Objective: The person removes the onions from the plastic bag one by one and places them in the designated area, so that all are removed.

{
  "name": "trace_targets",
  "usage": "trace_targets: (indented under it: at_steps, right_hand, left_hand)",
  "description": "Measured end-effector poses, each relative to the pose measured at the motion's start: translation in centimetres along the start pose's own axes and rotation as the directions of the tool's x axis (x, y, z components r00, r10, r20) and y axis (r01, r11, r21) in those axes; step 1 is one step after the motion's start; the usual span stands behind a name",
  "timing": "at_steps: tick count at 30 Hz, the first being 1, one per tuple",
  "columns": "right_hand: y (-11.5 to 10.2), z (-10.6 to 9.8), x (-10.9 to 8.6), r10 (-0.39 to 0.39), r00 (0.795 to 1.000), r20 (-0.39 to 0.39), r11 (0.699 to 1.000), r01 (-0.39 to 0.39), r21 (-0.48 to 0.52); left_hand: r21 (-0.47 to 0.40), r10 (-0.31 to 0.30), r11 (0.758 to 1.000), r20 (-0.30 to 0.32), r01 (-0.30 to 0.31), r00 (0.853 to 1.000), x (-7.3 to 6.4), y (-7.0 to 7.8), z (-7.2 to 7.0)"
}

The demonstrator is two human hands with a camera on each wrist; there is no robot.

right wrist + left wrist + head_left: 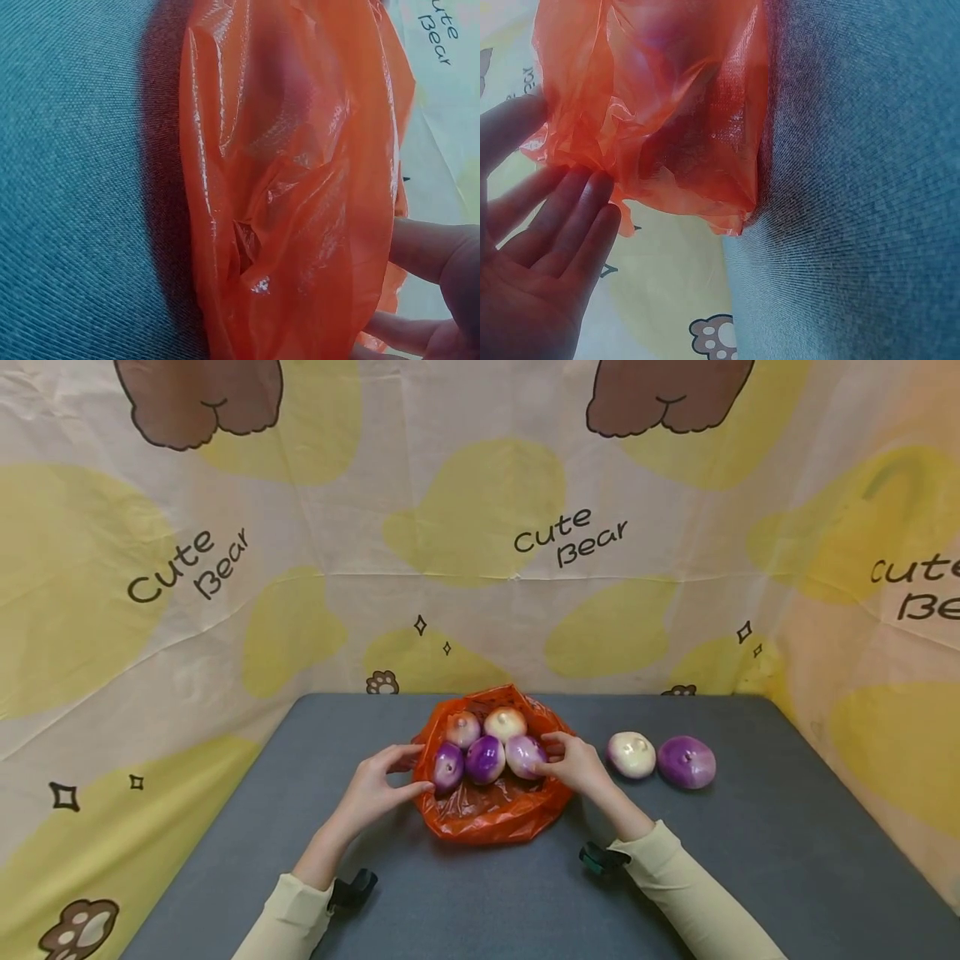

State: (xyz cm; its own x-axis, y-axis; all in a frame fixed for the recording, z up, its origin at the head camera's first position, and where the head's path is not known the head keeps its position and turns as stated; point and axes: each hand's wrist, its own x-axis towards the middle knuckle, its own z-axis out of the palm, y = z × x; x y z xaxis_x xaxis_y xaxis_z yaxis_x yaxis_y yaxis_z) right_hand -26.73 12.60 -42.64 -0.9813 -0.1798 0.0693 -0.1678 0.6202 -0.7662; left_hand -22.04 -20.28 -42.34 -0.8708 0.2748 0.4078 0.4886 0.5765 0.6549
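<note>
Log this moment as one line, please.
left hand at orange bag rim | right hand on purple onion | five bagged

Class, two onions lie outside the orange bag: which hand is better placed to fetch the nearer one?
Probably the right hand: the white onion lies just beside it; the left hand is across the bag.

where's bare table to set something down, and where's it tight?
Free: the table right of the two loose onions, the left side beyond the left hand, and the near strip between the sleeves. Crowded: the middle, where the orange bag holds five onions with the right hand and left hand at its sides.
</note>
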Motion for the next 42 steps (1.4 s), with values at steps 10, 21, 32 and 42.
trace_targets:
  at_steps: [10, 21, 32, 42]
  right_hand:
    - [0.2, 0.5, -0.2, -0.039, 0.999, 0.002, 0.999, 0.039, -0.007]
    - [0.1, 0.7, -0.3, -0.071, 0.997, 0.03, 0.997, 0.072, -0.031]
    - [0.2, 1.0, -0.3, -0.096, 0.994, 0.043, 0.994, 0.098, -0.051]
    - [0.1, 1.0, -0.5, -0.078, 0.997, 0.029, 0.996, 0.08, -0.047]
  left_hand:
    - [-0.006, 0.007, 1.0, 0.005, -0.007, 1.0, 0.0, -0.1, 0.0]
    - [-0.002, 0.012, 1.0, 0.004, -0.012, 1.0, 0.0, -0.2, 0.2]
    - [0.002, 0.011, 1.0, 0.008, -0.011, 1.0, -0.1, 0.0, 0.0]
    - [0.013, 0.018, 1.0, -0.001, -0.018, 1.0, 0.0, -0.2, 0.2]
